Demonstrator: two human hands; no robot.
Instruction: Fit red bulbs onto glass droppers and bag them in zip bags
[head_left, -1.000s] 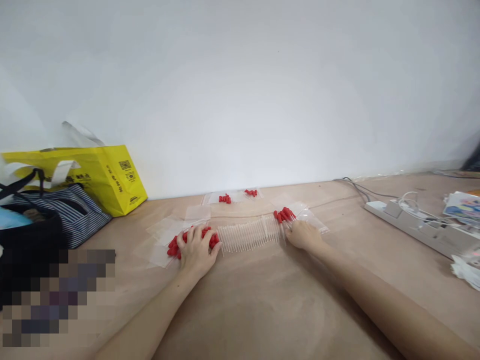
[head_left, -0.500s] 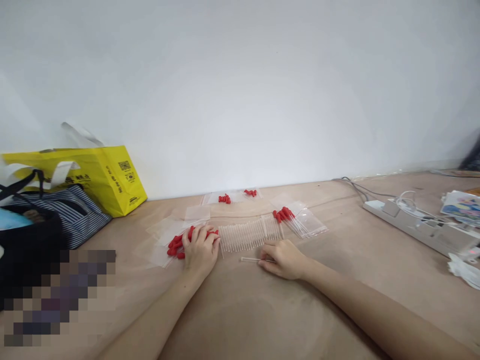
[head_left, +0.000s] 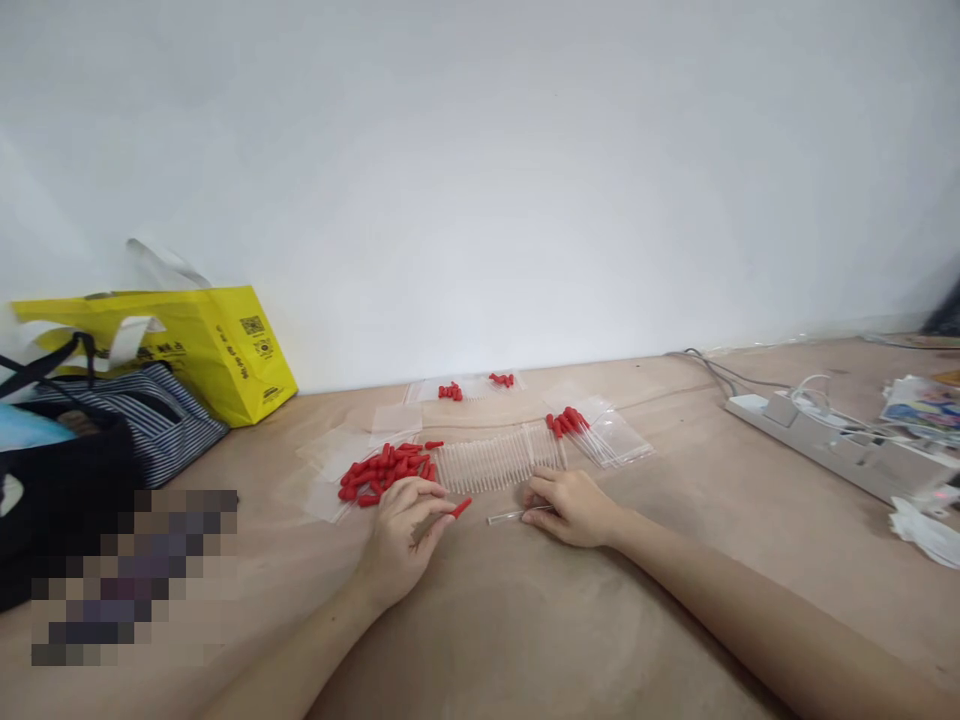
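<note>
My left hand (head_left: 409, 535) pinches a red rubber dropper bulb (head_left: 462, 508) between thumb and fingertips, its narrow end pointing up and right. Just behind that hand, a pile of red bulbs (head_left: 386, 467) lies on a clear plastic bag. My right hand (head_left: 568, 508) is closed on a thin clear dropper tube (head_left: 504, 517), whose free end points left toward the bulb; the two are apart. Beyond both hands, a row of clear tubes (head_left: 487, 464) lies side by side on the table. Several droppers with red bulbs fitted (head_left: 568, 422) rest on a bag behind my right hand.
More red bulbs (head_left: 450, 392) lie on clear bags near the wall. At left stand a yellow bag (head_left: 225, 350) and a striped bag (head_left: 169, 425). A white power strip (head_left: 825, 440) with cables and a crumpled white tissue (head_left: 928, 533) are at right.
My left hand has come off the pile of bulbs, moving right and toward me with one bulb in its fingers. The right hand still holds the tube in nearly the same place.
</note>
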